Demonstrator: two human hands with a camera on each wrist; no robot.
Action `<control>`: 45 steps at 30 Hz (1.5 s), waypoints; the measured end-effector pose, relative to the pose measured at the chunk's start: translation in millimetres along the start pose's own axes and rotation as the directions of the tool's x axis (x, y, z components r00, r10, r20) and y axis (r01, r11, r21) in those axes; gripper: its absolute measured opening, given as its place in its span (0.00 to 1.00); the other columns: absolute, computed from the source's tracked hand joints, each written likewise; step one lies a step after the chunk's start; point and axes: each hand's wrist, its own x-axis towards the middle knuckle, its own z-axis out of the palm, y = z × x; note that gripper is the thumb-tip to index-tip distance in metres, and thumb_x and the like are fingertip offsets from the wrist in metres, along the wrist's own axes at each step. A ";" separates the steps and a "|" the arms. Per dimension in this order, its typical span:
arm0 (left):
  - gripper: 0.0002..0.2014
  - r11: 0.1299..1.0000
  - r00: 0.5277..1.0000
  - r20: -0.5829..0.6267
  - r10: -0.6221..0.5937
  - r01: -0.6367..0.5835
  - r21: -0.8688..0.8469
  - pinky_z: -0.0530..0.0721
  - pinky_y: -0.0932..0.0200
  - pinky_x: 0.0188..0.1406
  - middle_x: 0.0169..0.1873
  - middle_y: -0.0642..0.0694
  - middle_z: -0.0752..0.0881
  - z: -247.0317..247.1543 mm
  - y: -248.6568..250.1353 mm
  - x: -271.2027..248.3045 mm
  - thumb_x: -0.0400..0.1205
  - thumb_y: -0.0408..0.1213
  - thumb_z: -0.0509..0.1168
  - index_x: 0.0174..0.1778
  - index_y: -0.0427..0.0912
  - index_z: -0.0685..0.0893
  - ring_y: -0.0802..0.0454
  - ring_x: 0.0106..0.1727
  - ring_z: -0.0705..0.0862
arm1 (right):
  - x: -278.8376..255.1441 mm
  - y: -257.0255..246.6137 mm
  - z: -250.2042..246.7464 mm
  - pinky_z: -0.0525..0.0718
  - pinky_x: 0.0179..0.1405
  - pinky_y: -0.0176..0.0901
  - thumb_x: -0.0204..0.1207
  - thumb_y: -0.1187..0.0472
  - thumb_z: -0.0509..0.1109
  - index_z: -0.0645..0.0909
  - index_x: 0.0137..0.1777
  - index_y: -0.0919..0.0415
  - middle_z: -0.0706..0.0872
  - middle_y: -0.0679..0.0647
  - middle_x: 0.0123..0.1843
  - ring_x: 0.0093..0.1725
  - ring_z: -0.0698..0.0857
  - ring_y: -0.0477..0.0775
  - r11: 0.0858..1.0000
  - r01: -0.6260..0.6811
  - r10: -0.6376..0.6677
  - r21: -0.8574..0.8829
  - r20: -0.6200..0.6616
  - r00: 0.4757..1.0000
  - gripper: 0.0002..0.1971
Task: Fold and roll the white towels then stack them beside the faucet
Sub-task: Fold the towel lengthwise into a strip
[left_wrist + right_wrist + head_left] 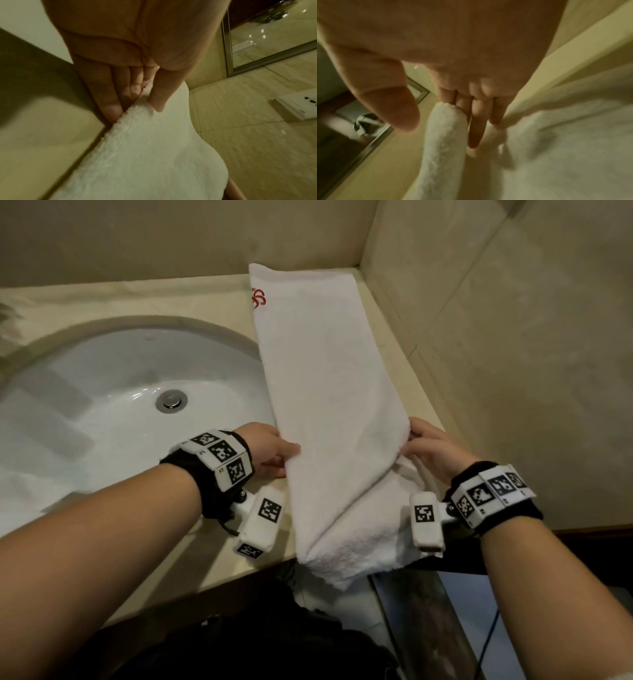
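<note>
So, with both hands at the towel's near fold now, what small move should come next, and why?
Probably carry the fold forward, away from the body. The white towel lies as a long strip on the counter beside the sink, not yet rolled. The left hand pinches one edge of the doubled near end, and the right hand holds the other, so both sides should move evenly.

Beige marble-look tiles cover the walls (513, 337), which meet in a corner behind a pale stone counter (191, 292). A white oval sink (102, 392) with a chrome drain (171, 401) is set into it. A metal-framed mirror (274, 40) and a white socket (298, 108) hang on the wall. The light is dim and yellowish.
</note>
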 end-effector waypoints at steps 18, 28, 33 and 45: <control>0.08 0.997 0.998 -0.062 0.001 -0.006 -0.076 0.85 0.65 0.23 0.35 0.41 0.83 22.7 -39.2 -34.4 0.79 0.26 0.64 0.36 0.39 0.75 0.50 0.35 0.83 | -29.9 -9.2 2.2 0.66 0.35 0.43 0.79 0.47 0.60 0.72 0.33 0.64 0.70 0.54 0.30 0.31 0.70 0.51 0.761 0.111 -0.375 -0.639 -0.294 0.879 0.21; 0.10 0.995 0.993 -0.119 0.024 -0.036 -0.097 0.84 0.64 0.20 0.35 0.42 0.80 30.6 -56.0 -40.8 0.79 0.26 0.65 0.36 0.41 0.72 0.50 0.34 0.81 | -56.7 17.3 -7.8 0.75 0.52 0.49 0.75 0.59 0.69 0.79 0.48 0.62 0.85 0.57 0.48 0.51 0.82 0.56 0.747 0.074 -0.222 -0.660 -0.143 0.964 0.07; 0.08 0.992 0.985 -0.171 0.024 -0.045 -0.118 0.85 0.64 0.21 0.35 0.42 0.82 37.5 -55.6 -42.9 0.78 0.26 0.66 0.38 0.41 0.74 0.49 0.34 0.82 | -62.4 12.8 -9.9 0.71 0.43 0.47 0.79 0.54 0.62 0.75 0.45 0.68 0.77 0.58 0.39 0.40 0.75 0.52 0.859 0.106 -0.244 -0.502 -0.219 0.945 0.14; 0.11 0.999 0.951 -0.304 0.050 -0.049 0.011 0.83 0.66 0.18 0.29 0.41 0.80 52.3 -54.3 -42.8 0.76 0.24 0.67 0.32 0.39 0.74 0.48 0.30 0.80 | -53.6 37.1 -30.5 0.68 0.39 0.42 0.80 0.46 0.60 0.67 0.29 0.55 0.73 0.51 0.29 0.38 0.74 0.55 0.672 -0.195 0.045 -0.714 -0.224 0.974 0.20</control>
